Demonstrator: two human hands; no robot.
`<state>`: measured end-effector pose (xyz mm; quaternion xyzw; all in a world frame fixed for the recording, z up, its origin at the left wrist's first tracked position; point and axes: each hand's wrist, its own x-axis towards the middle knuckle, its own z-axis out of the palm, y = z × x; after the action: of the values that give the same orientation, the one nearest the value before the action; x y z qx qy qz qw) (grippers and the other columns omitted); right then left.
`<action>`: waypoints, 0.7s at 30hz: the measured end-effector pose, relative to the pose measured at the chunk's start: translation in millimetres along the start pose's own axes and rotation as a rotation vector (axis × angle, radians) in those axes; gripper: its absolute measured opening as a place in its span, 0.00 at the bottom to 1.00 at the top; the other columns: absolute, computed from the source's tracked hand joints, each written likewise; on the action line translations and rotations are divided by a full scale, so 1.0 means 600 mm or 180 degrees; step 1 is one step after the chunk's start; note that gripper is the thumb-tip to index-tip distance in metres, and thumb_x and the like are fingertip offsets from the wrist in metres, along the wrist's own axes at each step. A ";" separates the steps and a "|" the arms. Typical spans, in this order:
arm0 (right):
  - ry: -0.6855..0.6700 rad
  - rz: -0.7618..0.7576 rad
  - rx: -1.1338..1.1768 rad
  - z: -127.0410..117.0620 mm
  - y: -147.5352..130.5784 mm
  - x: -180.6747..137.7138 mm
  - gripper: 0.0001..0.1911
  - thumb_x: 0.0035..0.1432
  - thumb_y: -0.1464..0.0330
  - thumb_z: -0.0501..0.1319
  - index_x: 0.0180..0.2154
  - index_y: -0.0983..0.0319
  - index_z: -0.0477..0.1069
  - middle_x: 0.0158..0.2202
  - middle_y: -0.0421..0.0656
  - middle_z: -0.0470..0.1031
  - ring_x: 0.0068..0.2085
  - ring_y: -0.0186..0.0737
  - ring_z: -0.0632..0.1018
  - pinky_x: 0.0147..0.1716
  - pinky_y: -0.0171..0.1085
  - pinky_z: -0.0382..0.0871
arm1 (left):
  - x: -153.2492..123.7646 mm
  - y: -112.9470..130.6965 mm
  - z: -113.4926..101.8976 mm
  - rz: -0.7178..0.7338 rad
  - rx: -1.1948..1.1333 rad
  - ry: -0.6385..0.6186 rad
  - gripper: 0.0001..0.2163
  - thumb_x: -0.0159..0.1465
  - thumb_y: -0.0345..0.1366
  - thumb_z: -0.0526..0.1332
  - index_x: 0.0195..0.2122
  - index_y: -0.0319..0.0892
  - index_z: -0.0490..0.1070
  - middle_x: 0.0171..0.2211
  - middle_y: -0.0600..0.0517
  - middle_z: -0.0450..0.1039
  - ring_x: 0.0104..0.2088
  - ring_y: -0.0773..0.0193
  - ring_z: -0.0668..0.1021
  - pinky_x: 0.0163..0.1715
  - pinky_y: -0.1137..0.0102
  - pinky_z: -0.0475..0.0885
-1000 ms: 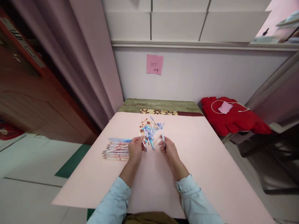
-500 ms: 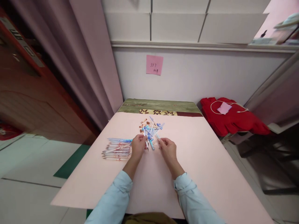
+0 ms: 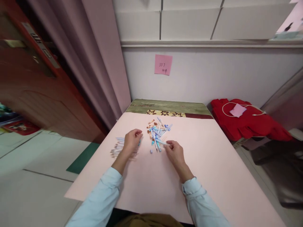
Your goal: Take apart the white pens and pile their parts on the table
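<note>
My right hand [image 3: 175, 156] pinches a pale blue pen part [image 3: 163, 142] at its near end, right of a loose pile of pen parts [image 3: 159, 130]. The pile mixes white, blue and brown pieces, and a white refill with a dark tip [image 3: 155, 144] lies at its front. My left hand [image 3: 130, 142] is over the row of pens [image 3: 116, 151] on the left, fingers curved and slightly apart, with nothing visible in them. It hides much of that row. A small light blue cap [image 3: 151, 151] lies alone in front of the pile.
A pale pink sheet [image 3: 156, 186] covers most of the table, whose green wood-patterned end [image 3: 170, 103] shows at the back. A pink note [image 3: 163, 64] is stuck on the wall. Red cloth [image 3: 246, 123] with a white cable lies right of the table.
My left hand has moved left from the pile to above the row of pens. The small blue cap now shows in front of the pile. My right hand still holds the pale blue part.
</note>
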<state>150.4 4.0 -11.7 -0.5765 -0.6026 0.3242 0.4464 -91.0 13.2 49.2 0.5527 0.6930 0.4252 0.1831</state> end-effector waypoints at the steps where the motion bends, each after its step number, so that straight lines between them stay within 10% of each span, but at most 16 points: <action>1: 0.0041 -0.0054 -0.0088 0.001 0.000 0.000 0.13 0.51 0.62 0.62 0.37 0.61 0.77 0.33 0.45 0.77 0.31 0.42 0.75 0.35 0.39 0.67 | 0.014 -0.010 -0.021 0.0207 0.0401 -0.0165 0.05 0.52 0.36 0.63 0.29 0.44 0.77 0.27 0.50 0.76 0.28 0.61 0.76 0.32 0.69 0.69; 11: 0.0175 -0.0159 -0.0502 0.005 -0.003 -0.002 0.11 0.55 0.62 0.57 0.29 0.60 0.75 0.28 0.43 0.74 0.30 0.41 0.73 0.32 0.37 0.63 | 0.059 -0.084 -0.097 0.1024 0.2266 -0.1616 0.12 0.53 0.28 0.59 0.35 0.46 0.79 0.35 0.45 0.77 0.42 0.52 0.75 0.44 0.65 0.64; 21: 0.0151 -0.0231 -0.0518 0.005 0.001 -0.003 0.12 0.56 0.62 0.56 0.29 0.60 0.75 0.28 0.42 0.74 0.30 0.40 0.73 0.32 0.36 0.62 | 0.063 -0.079 -0.094 0.1214 0.2531 -0.1686 0.16 0.55 0.25 0.55 0.43 0.45 0.73 0.37 0.46 0.76 0.41 0.55 0.74 0.42 0.65 0.62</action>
<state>147.7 2.5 -13.9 -0.5962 -0.6367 0.2441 0.4237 -172.8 25.0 52.2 0.7849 0.6179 0.0001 0.0471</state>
